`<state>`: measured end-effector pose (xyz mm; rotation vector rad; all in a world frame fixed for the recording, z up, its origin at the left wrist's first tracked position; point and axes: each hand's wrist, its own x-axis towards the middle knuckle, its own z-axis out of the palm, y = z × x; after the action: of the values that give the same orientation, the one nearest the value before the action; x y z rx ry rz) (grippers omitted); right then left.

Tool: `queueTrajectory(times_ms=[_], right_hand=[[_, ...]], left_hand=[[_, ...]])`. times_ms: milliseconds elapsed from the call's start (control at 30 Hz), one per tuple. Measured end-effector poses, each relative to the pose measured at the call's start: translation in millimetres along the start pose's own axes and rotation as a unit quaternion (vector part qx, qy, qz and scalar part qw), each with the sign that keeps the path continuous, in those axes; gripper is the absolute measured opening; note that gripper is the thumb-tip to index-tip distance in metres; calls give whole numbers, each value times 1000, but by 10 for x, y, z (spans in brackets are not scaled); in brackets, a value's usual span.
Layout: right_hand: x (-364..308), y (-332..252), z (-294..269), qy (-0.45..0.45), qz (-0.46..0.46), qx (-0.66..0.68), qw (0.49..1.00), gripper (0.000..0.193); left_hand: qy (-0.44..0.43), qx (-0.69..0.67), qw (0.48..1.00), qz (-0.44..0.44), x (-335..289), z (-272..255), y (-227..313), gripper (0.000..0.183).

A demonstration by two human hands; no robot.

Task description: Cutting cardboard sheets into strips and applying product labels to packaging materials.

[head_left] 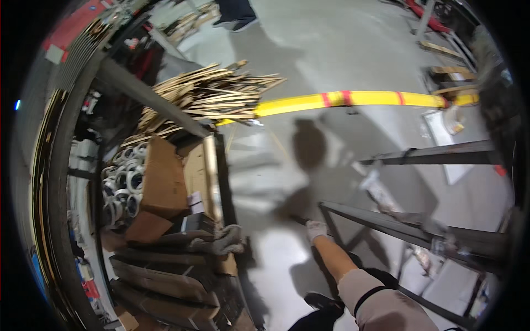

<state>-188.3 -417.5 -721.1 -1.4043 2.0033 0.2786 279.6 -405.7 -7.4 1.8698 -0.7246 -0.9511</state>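
My right hand (316, 230), in a pale glove, reaches out low over the grey floor at the end of a beige sleeve. Its fingers look closed around a short, dark, slim object (299, 219) that points away to the left. The picture is too blurred to show what kind of object it is. Beside the hand, on its right, runs a dark metal frame bar (375, 220). Nowhere in the picture does my left hand appear.
To the left stand stacked cardboard boxes (165, 278) with a grey cloth bundle (223, 241) on top, an open carton (164, 179) and white rolls (124, 182). Wooden strips (204, 94) lie beyond. Yellow tape (386, 98) crosses the floor. Another person's shoes (243, 23) show far off.
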Motion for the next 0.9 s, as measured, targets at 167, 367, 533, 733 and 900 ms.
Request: queueTrajectory(times_ms=[167, 367, 533, 733, 900], right_hand=[[502, 99, 417, 80, -35, -17, 996, 24], [-383, 275, 402, -108, 45, 226, 967, 30], [-2165, -692, -1484, -206, -83, 819, 528, 25], [-4604, -659, -4119, -134, -204, 823, 514, 36], [-5835, -381, -5127, -129, -196, 844, 482, 37]], left_hand=[[-12, 28, 1000, 3, 84, -149, -182, 52], [-52, 18, 998, -17, 288, -369, -28, 54], [-53, -41, 998, -3, 448, -1316, 81, 54], [196, 124, 967, 102, 224, -778, 131, 74], [13, 50, 955, 292, -2381, 386, 1044, 47]])
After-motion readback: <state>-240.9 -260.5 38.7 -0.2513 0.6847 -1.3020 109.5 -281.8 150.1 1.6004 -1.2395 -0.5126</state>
